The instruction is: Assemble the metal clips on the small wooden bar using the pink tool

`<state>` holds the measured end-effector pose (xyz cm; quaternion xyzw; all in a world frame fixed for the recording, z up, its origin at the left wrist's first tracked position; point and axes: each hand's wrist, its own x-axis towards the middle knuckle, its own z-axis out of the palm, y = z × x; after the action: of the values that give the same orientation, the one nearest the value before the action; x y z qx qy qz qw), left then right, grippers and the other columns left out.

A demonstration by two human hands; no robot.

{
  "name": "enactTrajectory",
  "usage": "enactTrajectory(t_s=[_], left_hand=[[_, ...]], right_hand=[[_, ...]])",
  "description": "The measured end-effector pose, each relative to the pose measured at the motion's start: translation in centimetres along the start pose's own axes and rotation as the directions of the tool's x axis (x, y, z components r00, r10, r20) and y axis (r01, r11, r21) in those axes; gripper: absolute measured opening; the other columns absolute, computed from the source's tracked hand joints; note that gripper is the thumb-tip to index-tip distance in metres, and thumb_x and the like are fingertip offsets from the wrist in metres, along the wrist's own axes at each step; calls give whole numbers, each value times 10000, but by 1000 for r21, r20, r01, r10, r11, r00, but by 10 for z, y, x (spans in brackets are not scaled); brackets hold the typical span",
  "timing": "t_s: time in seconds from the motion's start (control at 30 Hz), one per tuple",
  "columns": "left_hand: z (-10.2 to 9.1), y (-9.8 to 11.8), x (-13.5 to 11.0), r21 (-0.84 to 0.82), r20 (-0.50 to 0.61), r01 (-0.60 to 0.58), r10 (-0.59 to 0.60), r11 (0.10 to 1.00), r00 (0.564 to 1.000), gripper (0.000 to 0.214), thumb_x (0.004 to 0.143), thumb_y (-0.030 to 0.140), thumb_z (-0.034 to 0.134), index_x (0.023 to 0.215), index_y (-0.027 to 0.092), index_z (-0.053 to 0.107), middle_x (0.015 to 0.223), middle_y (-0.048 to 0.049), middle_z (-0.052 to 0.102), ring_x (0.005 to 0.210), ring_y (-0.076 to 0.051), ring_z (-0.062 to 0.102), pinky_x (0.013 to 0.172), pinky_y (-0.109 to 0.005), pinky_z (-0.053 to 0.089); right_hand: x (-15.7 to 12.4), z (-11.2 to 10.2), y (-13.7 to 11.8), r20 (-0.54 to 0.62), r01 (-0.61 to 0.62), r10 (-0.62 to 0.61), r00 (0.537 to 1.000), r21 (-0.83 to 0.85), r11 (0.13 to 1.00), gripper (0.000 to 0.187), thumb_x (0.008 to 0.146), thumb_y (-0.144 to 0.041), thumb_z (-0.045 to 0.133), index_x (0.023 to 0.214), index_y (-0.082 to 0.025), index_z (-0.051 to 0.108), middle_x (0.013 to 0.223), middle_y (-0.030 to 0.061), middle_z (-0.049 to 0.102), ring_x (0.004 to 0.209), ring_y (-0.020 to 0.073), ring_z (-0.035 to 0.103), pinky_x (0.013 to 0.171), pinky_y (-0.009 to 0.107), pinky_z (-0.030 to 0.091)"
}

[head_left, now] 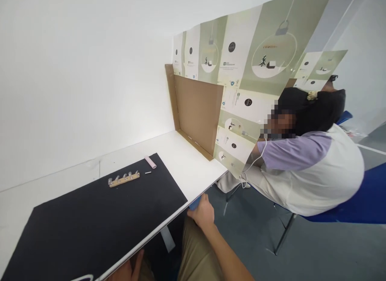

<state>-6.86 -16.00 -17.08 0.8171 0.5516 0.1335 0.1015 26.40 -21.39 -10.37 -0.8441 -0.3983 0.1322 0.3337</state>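
Fingers (pixel 205 198) of the right hand (pixel 204 212) curl round a blue object (pixel 195 202), beside the table (pixel 197 168) (left hand's (pixel 137 265) state unclear).

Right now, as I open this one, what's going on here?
The right hand seems to grip a blue item at the edge of the table, too hidden to identify. The left hand is partly visible below the edge; whether it holds anything can't be told. Neither hand touches the hook strip, pink tube or small pin on the black mat. Beyond a cardboard partition, another person sits.
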Motion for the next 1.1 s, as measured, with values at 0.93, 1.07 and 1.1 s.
enactTrajectory(t_s=[0.93, 1.07, 1.1], left_hand=[[-7, 150, -33, -807, 591, 581, 169, 107, 789, 864, 800, 803, 201, 1233, 200, 644, 1248, -126, 665, 1192, -331, 594, 1013, -491, 467], [-16, 157, -38, -796, 597, 603, 107, -43, 795, 813, 784, 801, 322, 1198, 194, 667, 1214, -124, 684, 1212, -340, 577, 1059, -468, 436], [-19, 156, -38, -785, 608, 615, 101, -69, 787, 792, 777, 795, 363, 1181, 191, 677, 1198, -124, 692, 1209, -341, 579, 1058, -464, 437]], right_hand=[[-152, 7, -9, 224, -189, 47, 973, 668, 719, 859, 597, -193, 702, 1379, -207, 347, 1316, 117, 555, 1186, 310, 572, 998, 401, 480], [-166, 13, -3, 246, -109, -77, 966, 661, 742, 1017, 545, -124, 726, 1457, -223, 288, 1418, 119, 459, 1291, 339, 474, 1045, 421, 435], [-167, 13, -1, 249, -104, -80, 965, 647, 755, 1029, 544, -122, 739, 1464, -238, 294, 1427, 114, 451, 1305, 348, 455, 1051, 435, 427]])
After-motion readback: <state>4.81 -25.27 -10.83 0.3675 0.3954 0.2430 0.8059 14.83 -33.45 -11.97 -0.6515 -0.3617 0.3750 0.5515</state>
